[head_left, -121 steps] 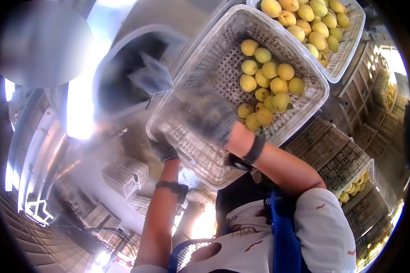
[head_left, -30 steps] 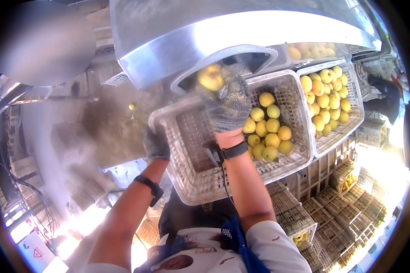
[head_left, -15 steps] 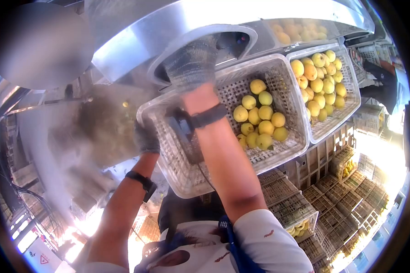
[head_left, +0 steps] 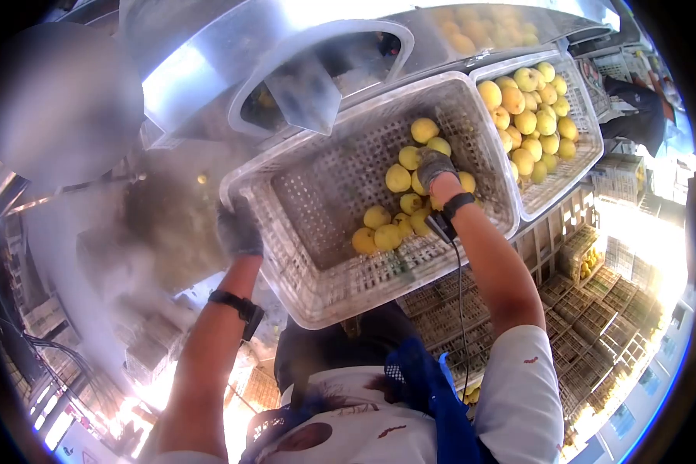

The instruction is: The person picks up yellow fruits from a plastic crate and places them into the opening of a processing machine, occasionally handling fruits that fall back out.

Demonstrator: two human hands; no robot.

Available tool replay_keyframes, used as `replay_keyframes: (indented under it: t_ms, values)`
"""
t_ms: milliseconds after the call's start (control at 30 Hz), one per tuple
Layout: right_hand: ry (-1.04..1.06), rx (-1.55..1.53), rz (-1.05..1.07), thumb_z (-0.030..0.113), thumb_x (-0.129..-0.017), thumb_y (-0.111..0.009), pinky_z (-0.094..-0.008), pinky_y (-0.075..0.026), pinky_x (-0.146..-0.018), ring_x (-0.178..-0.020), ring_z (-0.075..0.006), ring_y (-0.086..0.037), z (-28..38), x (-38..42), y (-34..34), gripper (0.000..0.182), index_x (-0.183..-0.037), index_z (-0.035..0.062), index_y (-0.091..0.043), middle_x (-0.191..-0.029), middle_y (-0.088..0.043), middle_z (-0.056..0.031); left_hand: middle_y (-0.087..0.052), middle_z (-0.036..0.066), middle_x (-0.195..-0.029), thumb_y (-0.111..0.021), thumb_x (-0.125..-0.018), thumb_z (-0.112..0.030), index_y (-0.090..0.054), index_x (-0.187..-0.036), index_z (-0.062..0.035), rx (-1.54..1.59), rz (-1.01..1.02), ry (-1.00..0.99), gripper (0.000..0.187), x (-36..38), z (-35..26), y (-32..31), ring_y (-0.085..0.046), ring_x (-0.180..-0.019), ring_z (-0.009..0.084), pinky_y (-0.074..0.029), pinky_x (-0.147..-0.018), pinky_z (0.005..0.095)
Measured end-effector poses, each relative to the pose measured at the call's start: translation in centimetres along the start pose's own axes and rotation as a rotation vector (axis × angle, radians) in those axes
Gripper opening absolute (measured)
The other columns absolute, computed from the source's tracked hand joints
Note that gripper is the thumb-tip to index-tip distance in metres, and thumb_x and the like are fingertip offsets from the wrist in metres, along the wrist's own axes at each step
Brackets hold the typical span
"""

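Note:
A white, dirt-stained plastic crate [head_left: 325, 309] stands in front of me, with several yellow peaches [head_left: 398, 179] in its right half and along its near side. My right hand [head_left: 435, 166], in a grey glove, is down among them with its fingers curled over a peach; the fingertips are partly hidden. At the crate's left edge, my left hand [head_left: 240, 228], in a dark glove and blurred, is closed on the rim. Beyond the crate is a metal machine with an oval opening [head_left: 317, 46], and a metal chute lip [head_left: 305, 93] juts out of it.
A second white crate [head_left: 593, 158] full of yellow peaches adjoins on the right. Stacked slatted crates [head_left: 595, 325] cover the floor at lower right. A person [head_left: 634, 116] is at the far right. A cable runs from my right wrist. A blurred round shape [head_left: 62, 100] blocks the upper left.
My right hand has come out of the oval opening and down to the right, into the peaches. More peaches now lie along the crate's near side. My left hand stays at the rim.

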State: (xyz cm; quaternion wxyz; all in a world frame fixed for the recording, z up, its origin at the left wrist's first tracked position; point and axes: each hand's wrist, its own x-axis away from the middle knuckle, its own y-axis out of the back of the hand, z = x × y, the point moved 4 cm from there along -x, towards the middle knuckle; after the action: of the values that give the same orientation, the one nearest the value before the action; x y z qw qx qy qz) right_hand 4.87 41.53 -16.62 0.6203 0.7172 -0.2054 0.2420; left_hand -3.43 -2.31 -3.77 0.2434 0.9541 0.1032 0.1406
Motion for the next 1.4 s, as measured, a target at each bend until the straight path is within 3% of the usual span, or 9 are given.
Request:
replay_keyframes:
  t_ms: [233,333,500,633,700,933,1000,1067,1400]
  values:
    - [-0.181,-0.106,0.048,0.019,-0.099,-0.057,-0.0418,-0.051,-0.106,-0.131,-0.0345,-0.058,2.1,-3.6,2.8,0.044,-0.142,0.0110,-0.058,-0.144,-0.059,-0.0148,-0.069,0.011,-0.091,-0.059,-0.102,-0.040,-0.056,-0.135,0.0018,-0.108,-0.029,-0.026,0.053,-1.1,1.6,0.1,-0.064,-0.075,0.0182,-0.052,-0.070,0.0354]
    - [-0.216,-0.183,0.114,0.026,-0.099,-0.061,-0.0412,-0.049,-0.108,-0.131,-0.0340,-0.058,1.1,-2.9,4.7,0.051,-0.147,0.0118,-0.053,-0.144,-0.059,-0.0159,-0.068,0.004,-0.116,-0.067,-0.100,-0.018,-0.060,-0.135,-0.0030,-0.040,-0.037,-0.041,0.039,-2.7,4.4,0.1,-0.060,-0.101,0.0127,-0.049,-0.093,0.0305]
    - [-0.065,-1.219,-0.627,0.017,-0.076,-0.086,-0.0388,-0.052,-0.100,-0.120,-0.0292,-0.062,3.1,4.8,11.0,0.066,-0.134,0.0045,-0.056,-0.129,-0.063,-0.0145,-0.068,0.004,-0.113,-0.065,-0.101,-0.017,-0.060,-0.132,-0.0027,-0.074,-0.016,-0.014,0.035,-0.3,-0.3,0.0,-0.060,-0.098,0.0121,-0.049,-0.091,0.0295]
    - [0.015,-1.001,-1.094,0.014,-0.078,-0.086,-0.0380,-0.053,-0.100,-0.117,-0.0298,-0.064,8.0,14.2,20.6,0.062,-0.130,0.0025,-0.055,-0.125,-0.064,-0.0151,-0.069,0.008,-0.118,-0.063,-0.102,-0.021,-0.057,-0.138,-0.0028,0.029,0.046,-0.108,0.041,-2.0,3.6,-0.6,-0.062,-0.101,0.0146,-0.049,-0.094,0.0315]
    - [0.197,-1.413,-1.214,0.014,-0.080,-0.085,-0.0380,-0.054,-0.100,-0.117,-0.0281,-0.064,9.4,14.9,22.6,0.064,-0.134,0.0022,-0.053,-0.126,-0.063,-0.0149,-0.070,0.009,-0.119,-0.063,-0.102,-0.022,-0.057,-0.138,-0.0024,-0.042,0.033,-0.071,0.042,-1.2,1.7,-0.4,-0.063,-0.103,0.0157,-0.049,-0.095,0.0323]
    - [0.223,-1.421,-1.189,0.016,-0.084,-0.085,-0.0377,-0.056,-0.097,-0.119,-0.0246,-0.062,13.0,10.3,27.0,0.069,-0.140,0.0018,-0.047,-0.127,-0.062,-0.0129,-0.073,0.015,-0.116,-0.066,-0.099,-0.028,-0.060,-0.133,-0.0005,-0.229,-0.050,0.021,0.044,-0.6,-0.1,0.1,-0.068,-0.102,0.0211,-0.051,-0.092,0.0377]
    - [0.021,-1.038,-1.234,0.031,-0.075,-0.090,-0.0415,-0.049,-0.104,-0.121,-0.0311,-0.057,13.3,9.3,27.3,0.072,-0.133,0.0038,-0.057,-0.124,-0.063,-0.0146,-0.073,0.015,-0.116,-0.066,-0.099,-0.028,-0.060,-0.132,0.0000,-0.252,-0.001,0.040,0.043,-0.3,-0.6,0.2,-0.068,-0.102,0.0210,-0.051,-0.092,0.0367]
    - [-0.083,-1.149,-1.422,0.019,-0.099,-0.069,-0.0334,-0.059,-0.093,-0.111,-0.0222,-0.064,14.5,8.0,26.7,0.040,-0.132,0.0039,-0.051,-0.125,-0.063,-0.0128,-0.073,0.015,-0.116,-0.065,-0.099,-0.028,-0.060,-0.134,-0.0009,-0.235,-0.016,0.030,0.044,-0.8,1.2,-0.1,-0.067,-0.101,0.0210,-0.052,-0.091,0.0362]
    - [-0.010,-1.123,-1.470,0.014,-0.103,-0.062,-0.0326,-0.058,-0.092,-0.111,-0.0219,-0.066,14.3,8.7,27.7,0.034,-0.133,0.0027,-0.051,-0.127,-0.064,-0.0145,-0.069,0.013,-0.124,-0.062,-0.102,-0.022,-0.051,-0.143,0.0015,-0.225,0.047,0.033,0.048,-0.5,0.6,0.4,-0.063,-0.105,0.0167,-0.051,-0.093,0.0333]
